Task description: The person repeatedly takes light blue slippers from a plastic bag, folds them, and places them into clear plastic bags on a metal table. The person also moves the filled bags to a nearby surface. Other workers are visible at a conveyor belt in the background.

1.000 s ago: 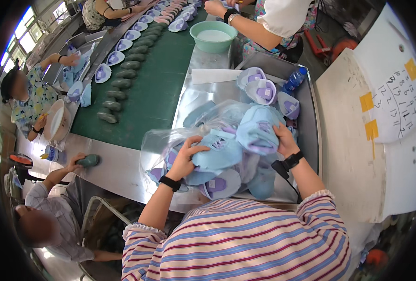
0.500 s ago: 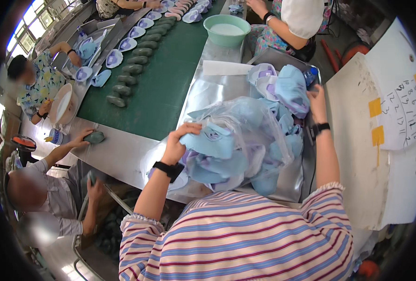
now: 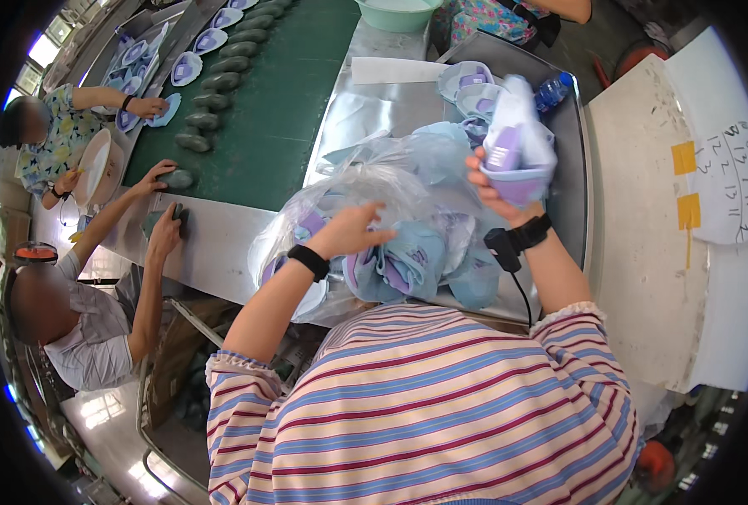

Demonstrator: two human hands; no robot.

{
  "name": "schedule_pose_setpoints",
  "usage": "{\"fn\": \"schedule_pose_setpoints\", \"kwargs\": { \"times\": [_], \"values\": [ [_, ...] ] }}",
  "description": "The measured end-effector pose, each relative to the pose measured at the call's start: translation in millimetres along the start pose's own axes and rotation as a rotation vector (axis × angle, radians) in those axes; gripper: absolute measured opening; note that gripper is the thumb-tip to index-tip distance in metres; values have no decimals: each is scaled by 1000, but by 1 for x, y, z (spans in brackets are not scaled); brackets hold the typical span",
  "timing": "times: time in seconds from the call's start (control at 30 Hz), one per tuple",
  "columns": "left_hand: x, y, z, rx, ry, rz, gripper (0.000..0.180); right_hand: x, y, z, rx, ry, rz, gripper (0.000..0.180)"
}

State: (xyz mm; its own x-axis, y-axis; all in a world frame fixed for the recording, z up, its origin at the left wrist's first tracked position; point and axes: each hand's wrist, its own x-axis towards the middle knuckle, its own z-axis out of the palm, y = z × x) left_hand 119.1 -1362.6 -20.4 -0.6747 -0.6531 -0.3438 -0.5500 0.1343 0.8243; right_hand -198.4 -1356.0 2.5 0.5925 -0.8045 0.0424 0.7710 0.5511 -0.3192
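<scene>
My right hand (image 3: 509, 202) grips a light blue and lilac shoe upper (image 3: 505, 151) from below and holds it up, its opening and lilac lining showing. The upper is slightly smeared by motion. With fingers spread and nothing in them, my left hand (image 3: 353, 231) hovers over a heap of blue and lilac shoe uppers (image 3: 412, 261). A crumpled clear plastic bag (image 3: 382, 177) lies around and partly over the heap. Two more uppers (image 3: 466, 80) rest beyond my right hand, near a blue-capped bottle (image 3: 553, 91).
A green belt (image 3: 281, 109) carries dark shoe lasts (image 3: 222, 82) and uppers at the left. Two co-workers sit there; one (image 3: 75, 328) handles lasts by the metal edge. A pale green basin (image 3: 399, 15) stands at the far side. A white board (image 3: 643, 236) rises at the right.
My left hand has let go of a blue upper and spread its fingers. My right hand has come nearer and left, and now holds an upper up. The view has shifted slightly.
</scene>
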Motion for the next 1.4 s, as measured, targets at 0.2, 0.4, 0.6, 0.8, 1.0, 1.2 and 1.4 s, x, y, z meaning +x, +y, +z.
{"fn": "schedule_pose_setpoints", "kwargs": {
  "times": [0.2,0.4,0.6,0.8,1.0,1.2,1.4],
  "values": [
    [64,-41,65,542,-62,31,73,-34,43,4,-575,433,275,50],
    [21,-21,13,-494,87,46,34,-80,49,-39,-453,413,253,62],
    [-7,10,4,12,525,419,51,-15,81,-12,-1078,376,-73,46],
    [-56,-4,-36,-981,621,286,58,-11,19,-72,-1592,568,-699,24],
    [-76,-30,-62,-446,798,166,27,72,19,77,-989,225,270,34],
    [-88,1,-58,1,622,198,53,173,77,41,-1558,207,245,42],
    [-118,-61,-118,-520,917,-9,32,192,134,48,-1505,298,-381,47]
  ]
}}
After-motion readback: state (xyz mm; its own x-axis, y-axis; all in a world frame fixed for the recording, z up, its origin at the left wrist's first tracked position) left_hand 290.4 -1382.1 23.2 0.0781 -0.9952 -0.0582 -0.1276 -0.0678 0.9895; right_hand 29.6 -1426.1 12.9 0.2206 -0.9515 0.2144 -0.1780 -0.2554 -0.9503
